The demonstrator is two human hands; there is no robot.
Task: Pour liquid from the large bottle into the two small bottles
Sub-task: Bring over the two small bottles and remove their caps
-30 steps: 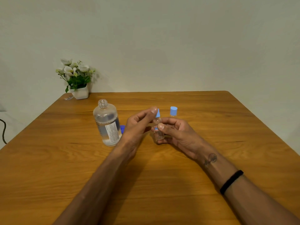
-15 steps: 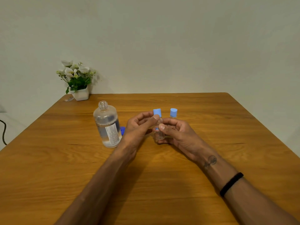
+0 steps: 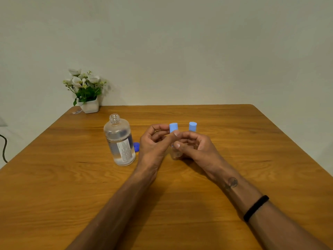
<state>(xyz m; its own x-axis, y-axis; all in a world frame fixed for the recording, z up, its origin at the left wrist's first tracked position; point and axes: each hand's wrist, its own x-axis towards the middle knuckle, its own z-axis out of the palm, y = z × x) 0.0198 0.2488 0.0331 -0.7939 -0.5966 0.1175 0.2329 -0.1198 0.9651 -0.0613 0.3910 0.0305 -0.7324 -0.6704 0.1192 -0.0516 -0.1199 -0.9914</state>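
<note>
Since the earlier picture, the left hand (image 3: 153,143) has turned a little around the light blue cap (image 3: 173,127), and more of this cap now shows above the fingers; the bottles have stayed in their places. From the head camera, the left thumb and fingers pinch this cap, while the right hand (image 3: 195,148) is curled around the clear body of the first small bottle (image 3: 175,153), which stands near the middle of the table (image 3: 234,134). The second small bottle (image 3: 192,126) stands just behind the right hand, and only its blue cap is visible. The large bottle (image 3: 120,141) stands upright to the left, already without cap, and its dark blue cap (image 3: 136,146) lies just beside it. I judge the step is opening the first small bottle, so no pouring is done yet. Next, the cap must come off and be put down, then the left hand can take the large bottle. The neck of the small bottle looks narrow, so the pouring needs a slow tilt. Free table is on all sides, the edges are well apart, and the flower pot (image 3: 89,105) is far in the back corner.
</note>
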